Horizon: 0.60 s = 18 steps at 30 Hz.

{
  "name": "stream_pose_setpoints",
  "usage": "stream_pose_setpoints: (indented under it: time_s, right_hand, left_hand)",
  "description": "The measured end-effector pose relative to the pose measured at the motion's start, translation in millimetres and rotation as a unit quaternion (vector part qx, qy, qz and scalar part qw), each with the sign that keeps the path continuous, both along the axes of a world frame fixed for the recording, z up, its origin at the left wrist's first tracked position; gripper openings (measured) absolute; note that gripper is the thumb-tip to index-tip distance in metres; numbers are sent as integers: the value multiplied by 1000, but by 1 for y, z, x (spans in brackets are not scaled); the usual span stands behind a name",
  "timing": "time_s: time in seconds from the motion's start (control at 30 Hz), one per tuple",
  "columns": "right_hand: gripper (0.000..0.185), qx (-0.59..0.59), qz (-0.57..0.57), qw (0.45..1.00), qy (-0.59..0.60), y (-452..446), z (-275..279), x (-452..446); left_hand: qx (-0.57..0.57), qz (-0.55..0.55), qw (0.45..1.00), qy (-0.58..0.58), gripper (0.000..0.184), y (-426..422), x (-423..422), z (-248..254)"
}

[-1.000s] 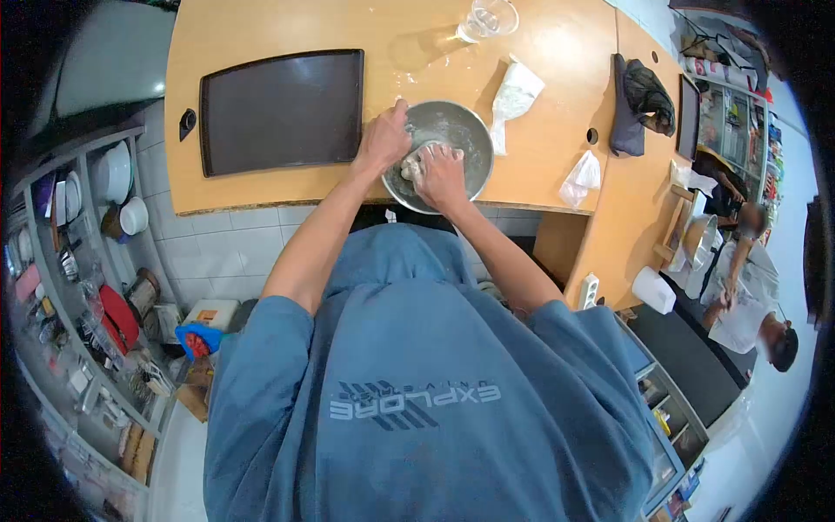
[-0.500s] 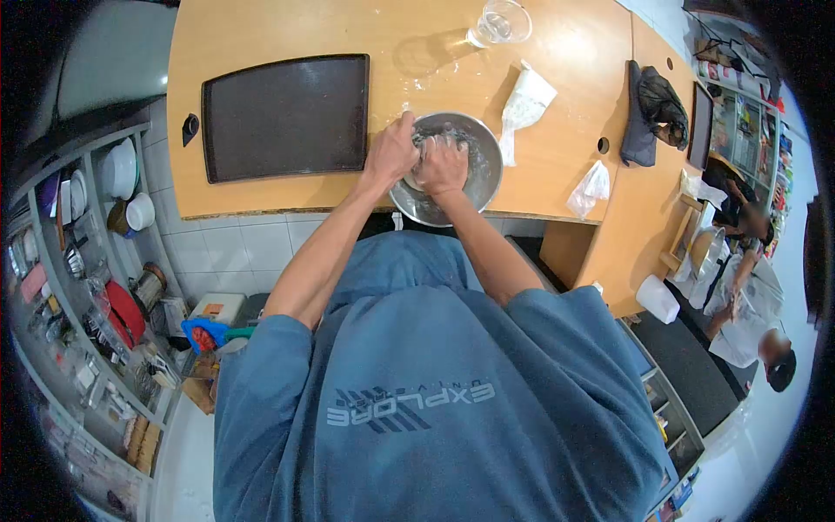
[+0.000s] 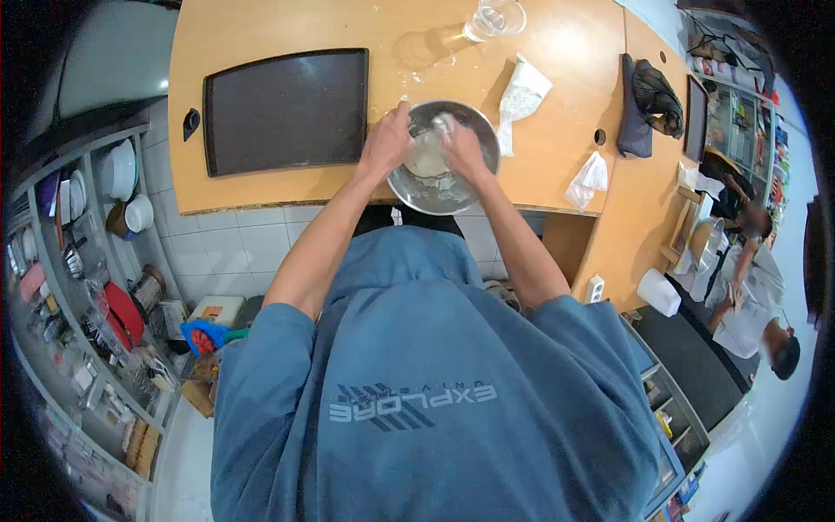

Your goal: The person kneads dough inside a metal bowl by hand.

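Observation:
A round metal bowl (image 3: pixel 490 174) stands at the table's near edge with pale dough (image 3: pixel 426 158) and loose floury bits inside. My left hand (image 3: pixel 388 141) grips the bowl's left rim, its fingers closed around the edge. Inside the bowl, on the right, my right hand (image 3: pixel 463 146) has its fingers curled in on whitish dough; the fingertips are somewhat blurred. Beyond the bowl lies a clear glass or cup (image 3: pixel 496 19), and a plastic bag of white powder (image 3: pixel 524 94) rests to the right.
A dark rectangular tray (image 3: pixel 287 113) lies left of the bowl. A smaller plastic bag (image 3: pixel 588 181) sits near the front edge, and dark cloth items (image 3: pixel 648 109) lie farther right. Shelves (image 3: pixel 87 261) line the left side. Another person (image 3: pixel 752 296) is at the right.
My right hand has risen from pressing into the dough and shifted right, its fingers now curled, so more dough shows. My left hand stays on the rim.

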State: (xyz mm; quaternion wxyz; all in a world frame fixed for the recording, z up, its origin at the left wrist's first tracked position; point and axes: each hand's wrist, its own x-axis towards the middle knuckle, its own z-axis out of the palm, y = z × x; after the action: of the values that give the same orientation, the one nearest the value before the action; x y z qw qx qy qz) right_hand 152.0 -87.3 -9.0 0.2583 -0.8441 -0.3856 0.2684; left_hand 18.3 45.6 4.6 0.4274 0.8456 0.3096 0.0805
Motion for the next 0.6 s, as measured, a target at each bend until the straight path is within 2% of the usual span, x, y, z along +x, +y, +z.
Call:
stream_pose_setpoints:
  time_s: [0.03,0.13,0.17,0.27,0.37,0.47,0.57,0.6]
  right_hand:
    - [32,13,-15,1000,25,-4,3,4]
    - [34,-45,17,999,12,-6,34,6]
    - [36,-21,32,999,22,-11,19,9]
    - [43,-27,139,986,-87,-16,11,10]
    - [60,-168,176,968,-62,-12,25,4]
    - [76,-124,172,975,-65,-27,6,4]
    - [84,-205,168,952,153,-15,27,8]
    - [79,-167,168,957,167,-17,30,6]
  left_hand:
    - [0,-5,1000,5,26,1,1,1]
    - [15,-15,999,24,27,1,3,-2]
    - [17,-16,999,25,28,1,3,-4]
    - [16,-14,999,29,29,-1,2,-2]
    - [0,-11,999,35,27,-1,3,7]
    - [-15,-19,999,40,22,0,4,12]
    - [-12,-21,999,37,22,1,3,8]
    - [-9,-17,999,33,22,0,3,6]
